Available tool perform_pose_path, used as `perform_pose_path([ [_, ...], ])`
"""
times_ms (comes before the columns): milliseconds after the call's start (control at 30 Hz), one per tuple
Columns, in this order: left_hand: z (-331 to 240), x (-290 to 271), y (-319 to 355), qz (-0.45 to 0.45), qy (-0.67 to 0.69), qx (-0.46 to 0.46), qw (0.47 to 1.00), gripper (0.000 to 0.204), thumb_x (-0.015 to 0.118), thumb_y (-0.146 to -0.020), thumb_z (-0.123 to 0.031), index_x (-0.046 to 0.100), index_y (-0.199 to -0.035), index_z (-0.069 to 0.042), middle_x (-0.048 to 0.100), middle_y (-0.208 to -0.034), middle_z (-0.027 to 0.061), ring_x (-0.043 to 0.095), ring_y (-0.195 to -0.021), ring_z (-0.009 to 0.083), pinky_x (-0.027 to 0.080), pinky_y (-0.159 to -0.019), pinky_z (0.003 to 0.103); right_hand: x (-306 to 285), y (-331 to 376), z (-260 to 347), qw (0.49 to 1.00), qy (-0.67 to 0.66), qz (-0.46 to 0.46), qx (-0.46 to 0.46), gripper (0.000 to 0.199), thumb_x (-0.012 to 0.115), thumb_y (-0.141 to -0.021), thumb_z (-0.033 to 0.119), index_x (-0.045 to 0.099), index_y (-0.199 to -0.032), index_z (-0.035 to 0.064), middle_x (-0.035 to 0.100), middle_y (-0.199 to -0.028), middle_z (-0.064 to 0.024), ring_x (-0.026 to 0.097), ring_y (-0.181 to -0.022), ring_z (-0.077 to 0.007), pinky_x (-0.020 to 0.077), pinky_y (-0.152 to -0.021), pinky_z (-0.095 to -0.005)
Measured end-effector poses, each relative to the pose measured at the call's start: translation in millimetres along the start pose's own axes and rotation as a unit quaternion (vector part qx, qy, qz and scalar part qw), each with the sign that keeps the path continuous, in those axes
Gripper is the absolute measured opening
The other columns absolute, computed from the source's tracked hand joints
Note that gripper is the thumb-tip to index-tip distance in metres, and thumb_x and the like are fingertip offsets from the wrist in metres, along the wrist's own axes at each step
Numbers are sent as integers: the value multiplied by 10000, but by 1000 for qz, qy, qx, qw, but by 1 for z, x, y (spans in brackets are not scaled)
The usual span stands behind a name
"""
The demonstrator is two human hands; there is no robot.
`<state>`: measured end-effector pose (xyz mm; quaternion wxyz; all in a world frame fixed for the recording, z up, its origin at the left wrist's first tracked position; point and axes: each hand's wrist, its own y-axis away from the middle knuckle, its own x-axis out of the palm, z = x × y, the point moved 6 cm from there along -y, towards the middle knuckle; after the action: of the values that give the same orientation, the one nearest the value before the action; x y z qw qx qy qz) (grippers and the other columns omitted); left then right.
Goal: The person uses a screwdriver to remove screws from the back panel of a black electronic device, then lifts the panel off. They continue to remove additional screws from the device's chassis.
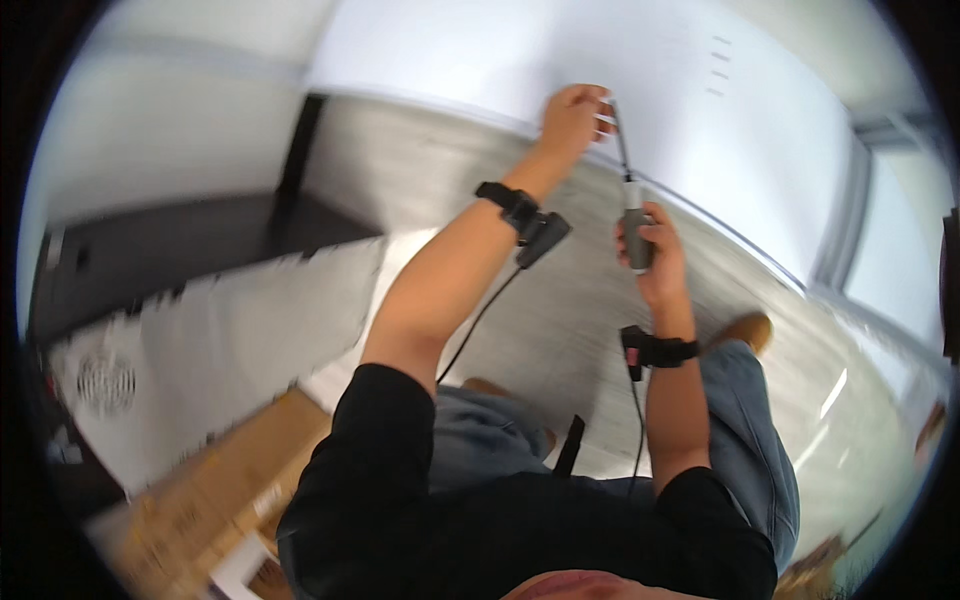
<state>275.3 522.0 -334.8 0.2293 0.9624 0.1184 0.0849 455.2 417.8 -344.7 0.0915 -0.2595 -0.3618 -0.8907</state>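
Note:
My right hand (655,252) is wrapped round the grey handle of an electric screwdriver (636,238), thumb along its side. From a light collar, its long thin dark shaft points away from me, over the edge of a white board (480,60). My left hand (575,122) reaches over the same edge, its fingers curled and close together beside the shaft's tip. Something small and whitish shows at those fingertips, too blurred to name. Whether the fingers touch the shaft, I cannot tell.
Black straps with small devices and cables circle both my wrists. A black bench or frame (170,245) stands at the left, with a pale panel (220,345) leaning below it. Cardboard boxes (230,475) lie at the lower left. A grey post (850,215) rises at the right.

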Motion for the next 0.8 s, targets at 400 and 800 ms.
perform_pose_path([
  [400, -29, -152, 154, -240, 103, 29, 965, 218, 424, -955, -129, 585, -1040, -9, 659, -903, 104, 621, -675, 140, 530, -608, 247, 120, 19, -34, 946, 201, 228, 112, 399, 519, -874, 194, 514, -1237, 28, 599, -838, -96, 551, -606, -130, 409, -481, -251],
  [800, -43, -192, 227, -366, 87, 64, 924, 250, 441, -984, -215, 587, -1095, -44, 634, -873, 46, 565, -636, 102, 487, -590, 242, 173, 45, -65, 909, 187, 341, 151, 431, 503, -900, 238, 476, -1285, 46, 561, -749, -58, 473, -471, -106, 327, -400, -233],
])
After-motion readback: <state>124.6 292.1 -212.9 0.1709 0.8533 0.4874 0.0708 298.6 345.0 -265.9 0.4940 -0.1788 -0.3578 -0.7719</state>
